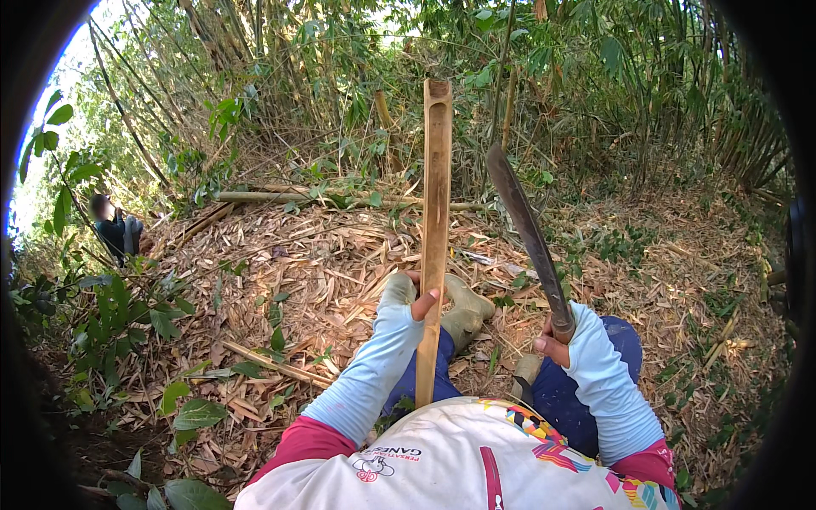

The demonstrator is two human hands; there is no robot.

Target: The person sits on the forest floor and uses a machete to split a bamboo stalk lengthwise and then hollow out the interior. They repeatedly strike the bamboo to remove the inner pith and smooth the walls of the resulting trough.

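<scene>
A split length of bamboo (437, 187) stands upright in front of me, its hollow inner face toward me and its lower end by my lap. My left hand (420, 299) is closed around its edge, the thumb across the inner face. In my right hand (556, 340) is the handle of a machete (534, 234). The dark, slightly curved blade points up and away, leaning left, apart from the bamboo. Light blue sleeves cover both forearms down to the hands.
Dry leaves and bamboo shavings (314, 272) litter the ground. A long bamboo pole (280, 196) lies across the far side, and a split strip (276, 364) lies at my left. Leafy plants (110, 314) grow on the left. Another person (117, 229) sits far left.
</scene>
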